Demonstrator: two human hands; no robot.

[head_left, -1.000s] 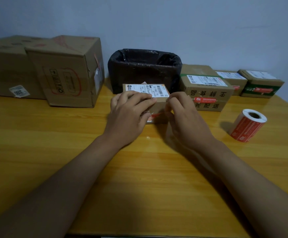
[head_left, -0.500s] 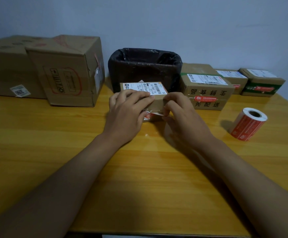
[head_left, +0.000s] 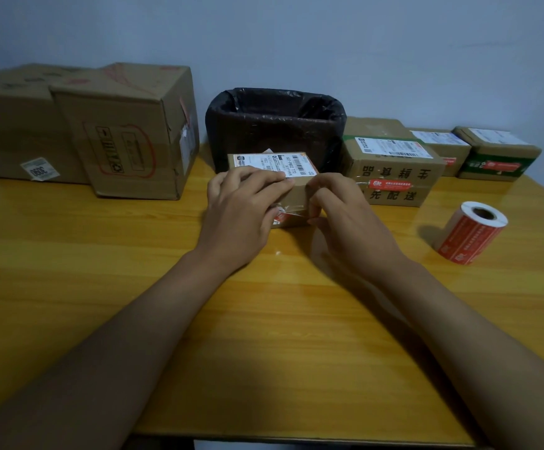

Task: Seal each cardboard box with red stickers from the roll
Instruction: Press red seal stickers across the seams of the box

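**Pressing the sticker down on the small box**

Going left to right, with the bin (head_left: 275, 131) as landmark. Far left of the bin sit two big boxes (head_left: 79, 128), not in play right now.

Just in front of the bin is the small box (head_left: 298, 196). The left hand (head_left: 241, 209) lies over its top and front-left edge, fingers fairly straight and pressing on the label, not wrapped round anything. A red sticker (head_left: 280, 216) peeks out low on the box front, between the hands. The right hand (head_left: 342, 212) has curled fingers at the front-right edge and looks to be pinching or rubbing the sticker's end, but I can't tell if it really has hold of it.

My take: keep the left hand pinning the box so it doesn't slide, then smooth outward from the middle so the sticker bridges the seam without wrinkles.

Right of the bin are three sealed boxes (head_left: 390, 164), and nearer, the roll (head_left: 470, 232).

Hard to see: most of the sticker and the seam are hidden under the hands.
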